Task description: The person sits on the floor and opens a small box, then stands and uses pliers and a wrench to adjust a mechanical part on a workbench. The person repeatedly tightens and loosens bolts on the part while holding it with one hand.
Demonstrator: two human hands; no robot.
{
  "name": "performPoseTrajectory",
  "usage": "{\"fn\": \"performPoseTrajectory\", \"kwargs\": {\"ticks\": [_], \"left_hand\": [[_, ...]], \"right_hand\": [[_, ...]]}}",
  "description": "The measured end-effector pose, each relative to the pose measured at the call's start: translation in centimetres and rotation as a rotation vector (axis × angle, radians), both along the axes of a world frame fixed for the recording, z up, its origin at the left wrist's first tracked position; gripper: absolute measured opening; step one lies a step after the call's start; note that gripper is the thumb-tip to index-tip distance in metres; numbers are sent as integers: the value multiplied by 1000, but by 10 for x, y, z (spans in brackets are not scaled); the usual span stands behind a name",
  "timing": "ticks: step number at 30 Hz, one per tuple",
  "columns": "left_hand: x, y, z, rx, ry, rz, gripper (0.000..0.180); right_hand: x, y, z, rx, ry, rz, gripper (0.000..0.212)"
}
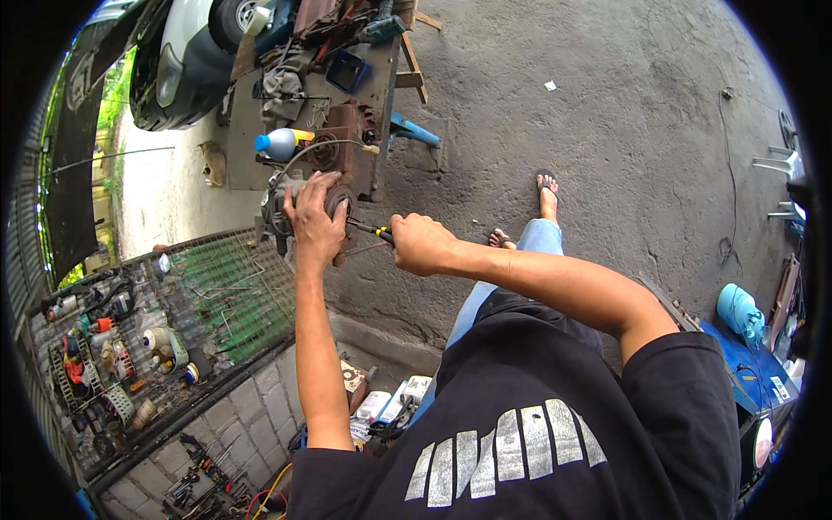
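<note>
One rusty disc (338, 192) sits left of the frame's centre, my left hand (317, 224) spread partly over it. My right hand (421, 243) is closed round a black-and-yellow-handled tool (381, 233); if its tip loses bite, it could skid into my left thumb (341, 213).

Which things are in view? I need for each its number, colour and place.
Hand tool: one, black and yellow, in right hand.
Round parts: two, rusty brown, by left hand.
Motor-like machine: one, grey, at left hand.
Bottle: one, grey with blue cap, on workbench.
Tray: one, dark blue, on workbench.
Workbench: one, brownish grey, upper centre-left.
Car: one, white and grey, upper left.
Rack: one, partly green mesh, left.
Small tools: many, mostly dark, lower left.
Jug: one, light blue, right.
Shirt: one, black, bottom.
Hands: two, bare, left of centre.
</note>
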State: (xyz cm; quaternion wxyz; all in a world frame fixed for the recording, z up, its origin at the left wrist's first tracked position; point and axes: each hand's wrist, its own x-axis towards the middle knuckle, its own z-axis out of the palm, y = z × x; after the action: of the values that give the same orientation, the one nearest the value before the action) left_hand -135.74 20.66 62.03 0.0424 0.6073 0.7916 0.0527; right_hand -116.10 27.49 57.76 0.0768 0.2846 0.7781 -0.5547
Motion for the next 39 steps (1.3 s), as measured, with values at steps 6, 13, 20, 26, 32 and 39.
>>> {"fn": "performPoseTrajectory", "kwargs": {"ticks": [6, 13, 20, 26, 32, 39], "left_hand": [[1, 0, 1, -2, -6, 7, 48], [2, 1, 3, -12, -11, 14, 48], [1, 0, 1, -7, -15, 7, 47], [1, 0, -1, 1, -5, 11, 47], [0, 0, 1, 6, 0, 5, 47], [1, -1, -1, 12, -1, 4, 46]], "right_hand": [[1, -4, -2, -30, 19, -17, 24], [1, -9, 0, -4, 12, -57, 30], [0, 0, 1, -6, 2, -1, 29], [1, -1, 3, 46, 4, -23, 27], [0, -8, 2, -7, 16, -36, 27], [2, -16, 2, 79, 15, -50, 24]]}}
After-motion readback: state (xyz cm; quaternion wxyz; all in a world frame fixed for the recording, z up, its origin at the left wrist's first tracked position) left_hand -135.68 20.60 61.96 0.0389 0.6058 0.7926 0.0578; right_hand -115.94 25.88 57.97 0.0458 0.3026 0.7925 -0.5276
